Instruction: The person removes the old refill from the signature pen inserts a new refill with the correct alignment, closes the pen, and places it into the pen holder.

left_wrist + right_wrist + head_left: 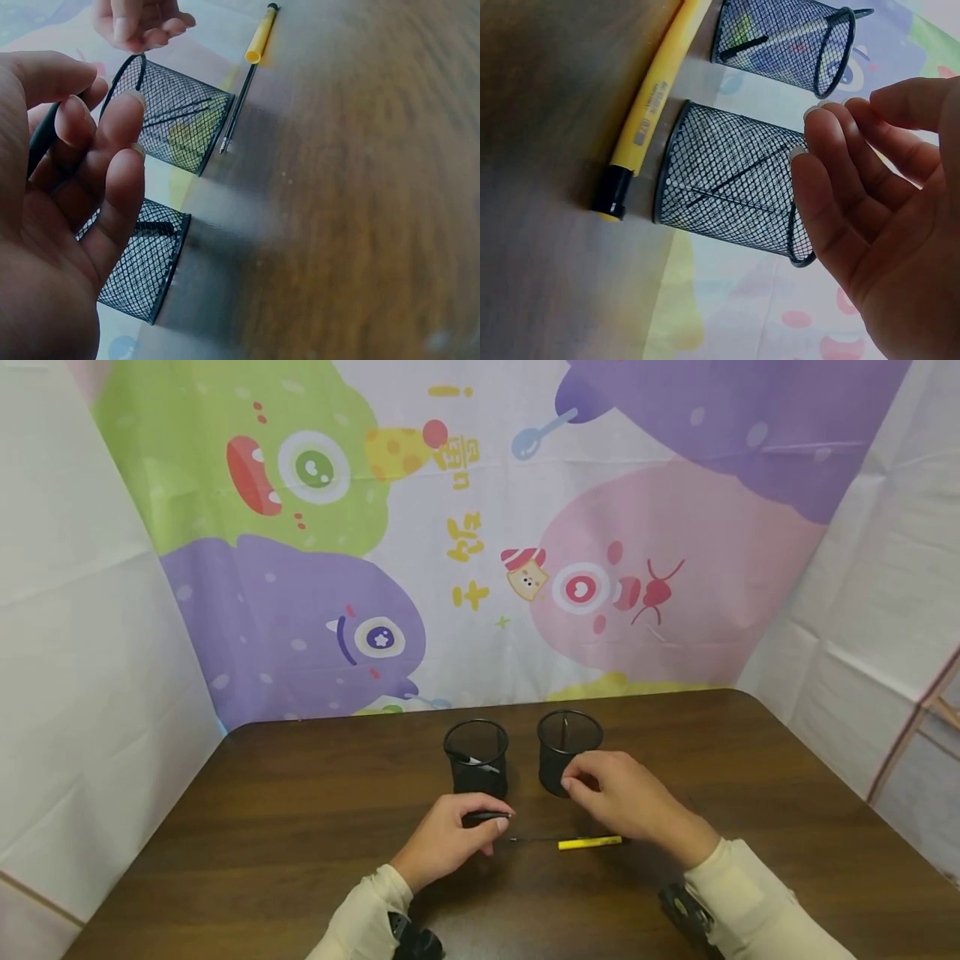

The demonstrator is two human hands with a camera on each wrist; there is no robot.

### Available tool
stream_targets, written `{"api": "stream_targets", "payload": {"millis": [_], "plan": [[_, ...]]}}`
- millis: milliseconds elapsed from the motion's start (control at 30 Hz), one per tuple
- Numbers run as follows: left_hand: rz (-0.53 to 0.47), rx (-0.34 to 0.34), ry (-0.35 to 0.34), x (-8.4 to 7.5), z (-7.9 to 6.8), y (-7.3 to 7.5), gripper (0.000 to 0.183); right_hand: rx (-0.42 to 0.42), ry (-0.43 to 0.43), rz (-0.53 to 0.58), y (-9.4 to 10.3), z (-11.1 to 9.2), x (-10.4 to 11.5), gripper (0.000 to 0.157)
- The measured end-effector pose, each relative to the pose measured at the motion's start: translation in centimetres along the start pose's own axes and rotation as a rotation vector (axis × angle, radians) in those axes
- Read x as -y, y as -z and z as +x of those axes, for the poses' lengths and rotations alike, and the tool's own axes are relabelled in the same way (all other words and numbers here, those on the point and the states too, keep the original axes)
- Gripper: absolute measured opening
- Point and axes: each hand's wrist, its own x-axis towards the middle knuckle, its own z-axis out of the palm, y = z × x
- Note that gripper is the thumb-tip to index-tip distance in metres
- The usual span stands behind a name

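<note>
My left hand (450, 839) grips a slim black pen-like piece (483, 817) between thumb and fingers, just in front of the left mesh cup (480, 782). Beside the front of the right mesh cup (551, 774), my right hand (628, 795) has loosely bent fingers with nothing visible between them. A yellow pen barrel (590, 842) with a black end lies on the table, and a thin black refill (240, 105) with a metal tip lies in line with it. Thin dark sticks show through the right cup's mesh. The left cup holds a pen (795, 35) with a pale barrel.
Both cups stand on a brown wooden table (262, 810). Behind it hangs a cloth backdrop (480, 643) with cartoon monsters, and white cloth covers both sides. A dark wrist device (686, 910) sits on the right sleeve.
</note>
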Motion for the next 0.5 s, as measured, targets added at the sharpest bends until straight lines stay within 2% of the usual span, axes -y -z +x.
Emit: {"api": "stream_targets", "payload": {"millis": [267, 500], "plan": [[0.043, -0.009, -0.003, -0.1, 0.0, 0.0, 0.016, -0.058, 0.017, -0.003, 0.3, 0.7, 0.1, 0.005], [0.02, -0.002, -0.01, 0.1, 0.0, 0.0, 0.018, -0.119, 0.034, -0.018, 0.7, 1.6, 0.2, 0.006]]}}
